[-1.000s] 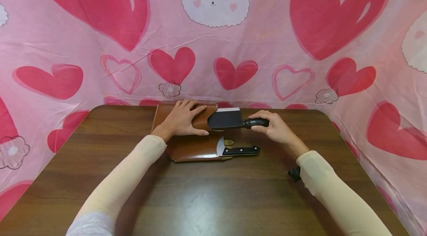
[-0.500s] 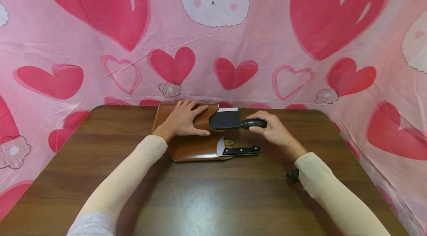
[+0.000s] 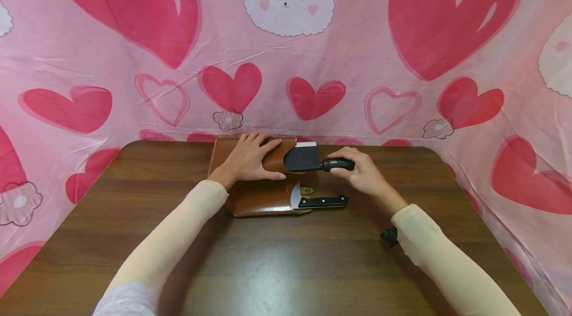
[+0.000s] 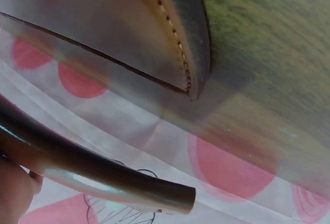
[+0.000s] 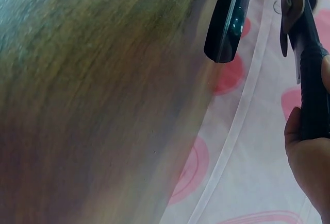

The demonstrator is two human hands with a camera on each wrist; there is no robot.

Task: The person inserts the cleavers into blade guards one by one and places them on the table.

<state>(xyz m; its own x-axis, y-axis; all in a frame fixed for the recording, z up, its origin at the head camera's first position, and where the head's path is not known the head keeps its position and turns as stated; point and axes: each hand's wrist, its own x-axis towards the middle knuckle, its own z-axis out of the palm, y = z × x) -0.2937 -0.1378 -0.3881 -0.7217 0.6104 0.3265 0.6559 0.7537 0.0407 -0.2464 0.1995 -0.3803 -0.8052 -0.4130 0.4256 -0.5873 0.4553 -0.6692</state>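
In the head view my left hand [image 3: 250, 161] grips a brown leather sheath [image 3: 223, 149] across its width, its thumb at the near edge. A cleaver with a dark blade [image 3: 301, 158] sits partly inside, its blade base and black handle sticking out to the right. My right hand [image 3: 364, 172] holds that handle [image 5: 312, 95] between thumb and curled fingers. Just below lies a second brown sheath [image 3: 263, 199] with a knife in it, its black riveted handle [image 3: 323, 201] pointing right. The left wrist view shows the held sheath [image 4: 103, 167] raised off the table.
The brown wooden table [image 3: 268, 266] has its far edge close behind the held sheath. Pink heart-patterned fabric [image 3: 330, 57] hangs behind and at both sides. A small black object [image 3: 389, 236] shows beside the right cuff.
The cleaver has slid left, deeper into its sheath, as my right hand moves left. My left hand and the held sheath have shifted slightly right. The second sheath stays put.
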